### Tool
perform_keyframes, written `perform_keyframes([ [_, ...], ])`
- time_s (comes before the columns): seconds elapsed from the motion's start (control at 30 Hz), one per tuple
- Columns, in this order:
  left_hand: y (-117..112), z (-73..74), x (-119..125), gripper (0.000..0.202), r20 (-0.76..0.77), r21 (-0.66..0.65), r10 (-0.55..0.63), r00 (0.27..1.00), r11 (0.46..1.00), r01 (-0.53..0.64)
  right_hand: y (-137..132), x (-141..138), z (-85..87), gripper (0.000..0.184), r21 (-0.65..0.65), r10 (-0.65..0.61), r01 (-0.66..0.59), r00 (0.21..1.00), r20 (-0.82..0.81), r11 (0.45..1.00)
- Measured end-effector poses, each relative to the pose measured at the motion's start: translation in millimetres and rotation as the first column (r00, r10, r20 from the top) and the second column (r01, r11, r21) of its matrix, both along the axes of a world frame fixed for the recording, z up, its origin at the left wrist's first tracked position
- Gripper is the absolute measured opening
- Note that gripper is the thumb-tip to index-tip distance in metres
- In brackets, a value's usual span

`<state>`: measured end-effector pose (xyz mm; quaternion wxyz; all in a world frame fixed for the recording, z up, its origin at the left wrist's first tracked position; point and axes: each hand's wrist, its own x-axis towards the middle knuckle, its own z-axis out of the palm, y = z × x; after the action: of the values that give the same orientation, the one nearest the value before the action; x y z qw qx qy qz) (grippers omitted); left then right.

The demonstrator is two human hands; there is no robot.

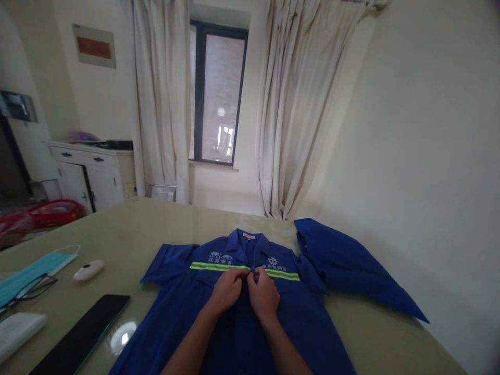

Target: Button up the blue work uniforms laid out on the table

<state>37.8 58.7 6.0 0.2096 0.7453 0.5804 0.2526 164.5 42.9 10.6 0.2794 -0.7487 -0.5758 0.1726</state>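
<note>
A blue short-sleeved work shirt point(308, 317) lies spread face up on the table, its collar at the far end. A yellow-green and silver stripe crosses its chest, with white printing above it. My left hand point(227, 289) pinches the front edge of the shirt at the level of the stripe. Close beside it, my right hand point(264, 295) is closed on the other front edge, fingertips nearly touching the left ones. Whether a button sits between the fingers is hidden. Touching the sleeve at right is a folded blue garment point(347, 260).
At left on the glossy table point(164, 219) lie a black phone point(82, 336), a white box-like item point(19, 330), glasses point(37, 287), a blue face mask point(35, 273) and a small white oval object point(89, 271). A wall point(437, 182) borders the table's right side.
</note>
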Motion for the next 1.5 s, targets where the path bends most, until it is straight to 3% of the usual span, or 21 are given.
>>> perform_keyframes([
  [0.17,-4,-0.4,9,0.037,-0.041,0.021,0.116,0.992,0.993,-0.115,6,7,-10.5,0.025,0.139,0.018,0.005,0.986,-0.163,0.990],
  [0.33,-6,3.2,14,0.023,-0.101,0.028,0.149,0.984,0.989,-0.147,8,7,-15.1,0.019,0.239,0.104,-0.039,0.958,-0.268,0.970],
  [0.43,-4,3.2,12,0.019,-0.128,0.021,0.156,0.979,0.988,-0.155,7,6,-17.1,0.016,0.241,0.143,-0.081,0.957,-0.253,0.967],
  [0.7,-5,-0.4,14,0.023,-0.112,0.064,0.184,0.976,0.982,-0.178,10,9,-26.5,0.029,0.348,0.190,-0.112,0.962,-0.197,0.931],
  [1.0,-3,-3.9,6,0.012,0.049,0.090,0.141,0.989,0.985,-0.145,9,8,-23.9,0.021,0.389,0.208,-0.074,0.926,-0.314,0.918],
  [1.13,-2,-7.4,5,0.019,0.093,0.076,0.137,0.986,0.987,-0.144,7,8,-21.4,0.017,0.386,0.186,-0.050,0.928,-0.324,0.921],
  [1.33,-1,-8.9,4,0.021,0.115,0.087,0.099,0.988,0.990,-0.110,8,7,-22.2,0.015,0.380,0.120,-0.018,0.962,-0.246,0.925],
  [1.5,-5,-4.8,6,0.021,0.075,0.103,0.080,0.994,0.991,-0.088,10,7,-26.1,0.018,0.339,0.138,-0.063,0.969,-0.203,0.939],
])
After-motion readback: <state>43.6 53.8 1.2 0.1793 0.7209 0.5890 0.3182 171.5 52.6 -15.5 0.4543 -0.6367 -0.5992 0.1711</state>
